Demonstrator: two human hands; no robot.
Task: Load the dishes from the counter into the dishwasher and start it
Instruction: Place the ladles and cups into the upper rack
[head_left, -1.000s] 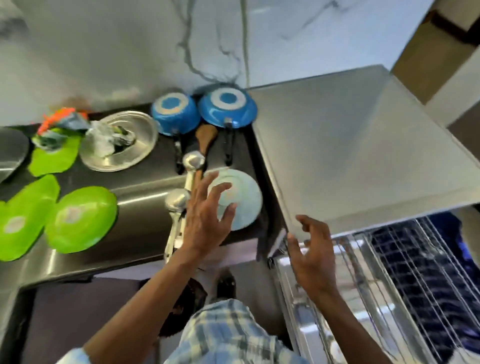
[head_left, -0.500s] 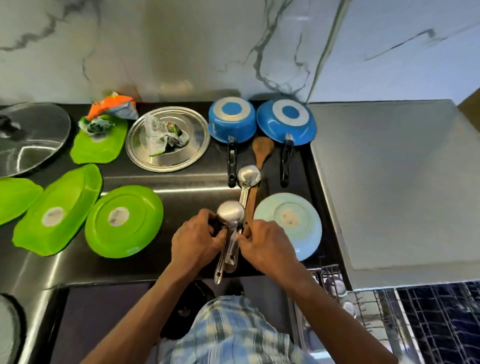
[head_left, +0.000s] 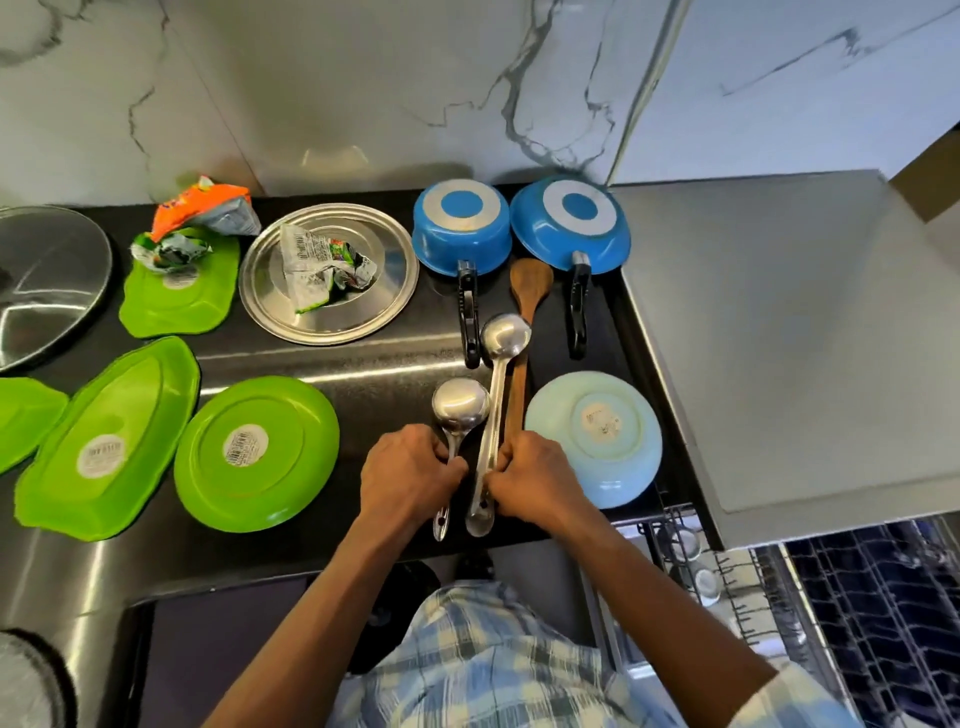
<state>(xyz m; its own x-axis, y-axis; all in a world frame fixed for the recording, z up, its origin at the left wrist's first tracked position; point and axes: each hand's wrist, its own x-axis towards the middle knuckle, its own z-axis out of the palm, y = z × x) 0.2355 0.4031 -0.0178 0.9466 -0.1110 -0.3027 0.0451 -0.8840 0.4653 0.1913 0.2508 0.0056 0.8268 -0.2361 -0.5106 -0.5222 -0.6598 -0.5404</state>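
On the dark counter lie two steel ladles and a wooden spoon (head_left: 524, 322). My left hand (head_left: 408, 475) is closed around the handle of the short ladle (head_left: 460, 408). My right hand (head_left: 535, 480) grips the handles of the long ladle (head_left: 501, 353) and the wooden spoon together. A pale blue bowl (head_left: 597, 441) lies upside down just right of my right hand. Two blue pans (head_left: 460, 228) (head_left: 571, 226) sit upside down at the back. The dishwasher rack (head_left: 857, 597) is pulled out at lower right.
Green plates (head_left: 257, 452) (head_left: 106, 441) (head_left: 176, 291) lie upside down at left, a steel plate (head_left: 327, 273) holds a crumpled wrapper, and a steel lid (head_left: 41, 280) sits at far left. The steel dishwasher top (head_left: 789, 332) fills the right. The marble wall stands behind.
The view swung left from the dishwasher to the counter. My left hand left the blue bowl and my right hand left the rack; both now grip the utensil handles.
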